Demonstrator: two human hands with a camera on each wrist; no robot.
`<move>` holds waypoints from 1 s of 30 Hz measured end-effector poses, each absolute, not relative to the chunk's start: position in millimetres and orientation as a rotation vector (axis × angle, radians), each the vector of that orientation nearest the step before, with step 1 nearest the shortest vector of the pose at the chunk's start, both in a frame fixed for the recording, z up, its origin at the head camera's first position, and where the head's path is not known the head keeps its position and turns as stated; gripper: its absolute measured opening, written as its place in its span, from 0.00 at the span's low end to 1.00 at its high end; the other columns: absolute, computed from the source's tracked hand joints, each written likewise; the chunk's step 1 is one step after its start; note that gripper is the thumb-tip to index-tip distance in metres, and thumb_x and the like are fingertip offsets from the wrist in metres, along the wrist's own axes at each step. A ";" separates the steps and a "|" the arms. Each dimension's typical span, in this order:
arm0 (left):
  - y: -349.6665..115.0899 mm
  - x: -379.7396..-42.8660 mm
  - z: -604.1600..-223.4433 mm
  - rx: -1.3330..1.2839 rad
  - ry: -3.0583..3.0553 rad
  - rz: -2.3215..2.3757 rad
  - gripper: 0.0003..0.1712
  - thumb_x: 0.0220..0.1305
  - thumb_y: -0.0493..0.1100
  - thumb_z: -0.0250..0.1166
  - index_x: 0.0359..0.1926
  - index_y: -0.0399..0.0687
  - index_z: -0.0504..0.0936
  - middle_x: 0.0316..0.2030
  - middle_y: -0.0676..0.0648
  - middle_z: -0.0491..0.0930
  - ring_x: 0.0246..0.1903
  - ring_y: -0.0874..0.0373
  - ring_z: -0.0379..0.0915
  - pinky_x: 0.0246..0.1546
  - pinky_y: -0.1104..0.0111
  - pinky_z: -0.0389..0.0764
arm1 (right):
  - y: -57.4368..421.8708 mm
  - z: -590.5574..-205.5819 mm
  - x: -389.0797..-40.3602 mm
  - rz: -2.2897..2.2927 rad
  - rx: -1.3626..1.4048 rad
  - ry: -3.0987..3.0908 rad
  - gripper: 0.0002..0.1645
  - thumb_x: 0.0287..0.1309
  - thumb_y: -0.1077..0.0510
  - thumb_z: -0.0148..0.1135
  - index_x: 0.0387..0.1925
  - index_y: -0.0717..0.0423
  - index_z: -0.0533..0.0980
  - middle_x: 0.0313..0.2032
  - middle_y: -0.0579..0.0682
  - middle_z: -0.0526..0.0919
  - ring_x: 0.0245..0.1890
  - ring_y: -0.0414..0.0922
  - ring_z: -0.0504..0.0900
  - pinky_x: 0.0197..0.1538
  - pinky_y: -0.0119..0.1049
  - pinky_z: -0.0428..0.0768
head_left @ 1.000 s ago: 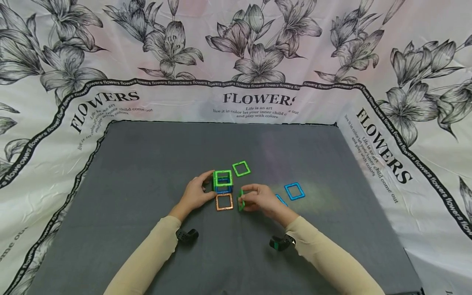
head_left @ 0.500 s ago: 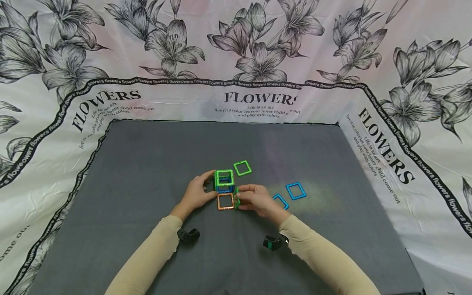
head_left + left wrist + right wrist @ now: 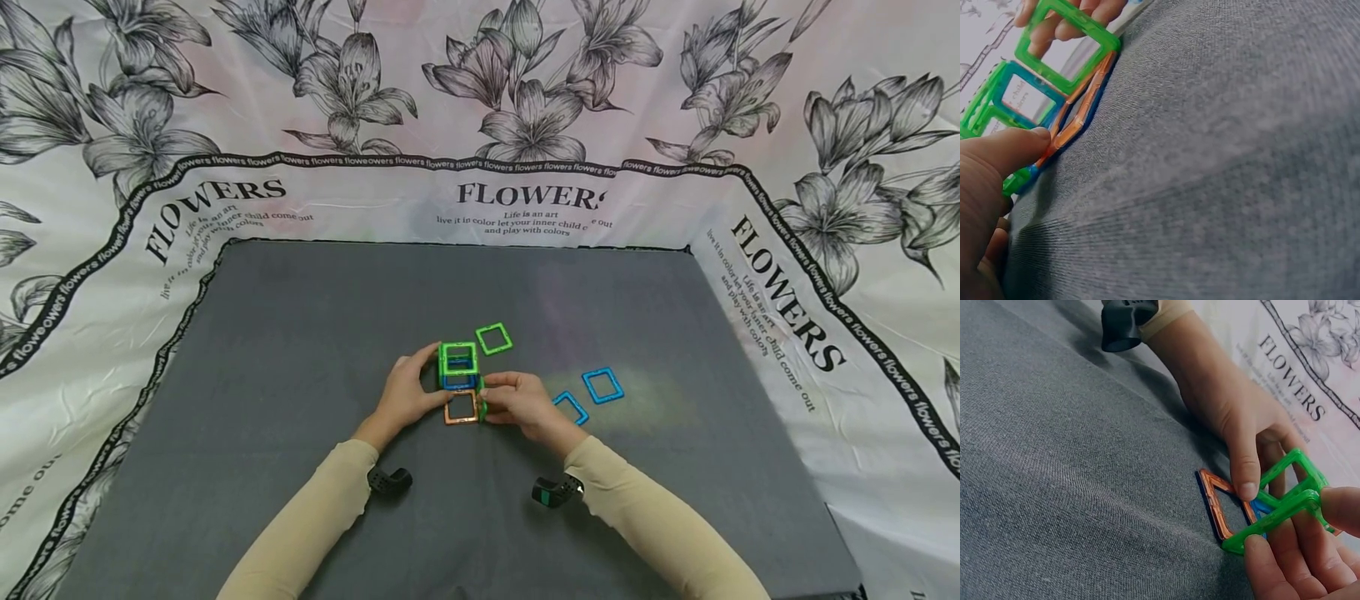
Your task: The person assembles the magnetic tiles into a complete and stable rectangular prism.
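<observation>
A small block of green and blue magnetic tiles [image 3: 442,360] stands near the middle of the grey cloth. An orange square tile [image 3: 461,422] lies flat against its near side. My left hand [image 3: 403,397] grips the block from the left, its thumb at the orange tile's corner in the left wrist view. From the right, my right hand [image 3: 531,408] pinches a green square tile [image 3: 1272,520] between thumb and fingers. That tile stands on edge along the right side of the orange one. The left hand's fingers behind the block are partly hidden.
A loose green tile [image 3: 498,349] lies just behind the block. To the right lie two blue square tiles [image 3: 610,398], the nearer one partly behind the right hand. A white flower-printed cloth [image 3: 525,225] rises around the grey surface.
The right hand has moved left, bringing the green tile to the orange tile's right edge. The left thumb has shifted slightly right onto the orange tile's corner. More of the nearer blue tile shows.
</observation>
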State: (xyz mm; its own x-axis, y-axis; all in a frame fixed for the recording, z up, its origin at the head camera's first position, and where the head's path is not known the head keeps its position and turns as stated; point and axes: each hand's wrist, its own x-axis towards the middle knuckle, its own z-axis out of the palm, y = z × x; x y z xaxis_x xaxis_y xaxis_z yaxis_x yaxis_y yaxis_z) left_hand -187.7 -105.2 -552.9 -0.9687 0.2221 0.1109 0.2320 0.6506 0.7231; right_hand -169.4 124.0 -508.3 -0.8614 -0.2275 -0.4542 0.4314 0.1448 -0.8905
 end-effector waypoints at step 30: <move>-102.7 -184.4 -554.2 -0.460 -2.867 -1.095 0.51 0.59 0.49 0.75 0.77 0.37 0.61 0.66 0.35 0.76 0.59 0.39 0.72 0.60 0.46 0.75 | 121.3 -510.5 -166.9 -1.741 0.131 2.034 0.25 0.69 0.62 0.61 0.64 0.67 0.74 0.49 0.66 0.86 0.34 0.39 0.86 0.49 0.45 0.88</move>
State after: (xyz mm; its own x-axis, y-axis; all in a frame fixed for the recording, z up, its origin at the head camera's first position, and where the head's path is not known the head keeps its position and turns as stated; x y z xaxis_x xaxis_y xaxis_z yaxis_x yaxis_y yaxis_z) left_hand -184.4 -102.7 -554.2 -0.9554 0.2601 0.1398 0.2870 0.7071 0.6462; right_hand -166.9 121.3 -510.5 -0.8910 -0.2185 -0.3981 0.3596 0.1960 -0.9123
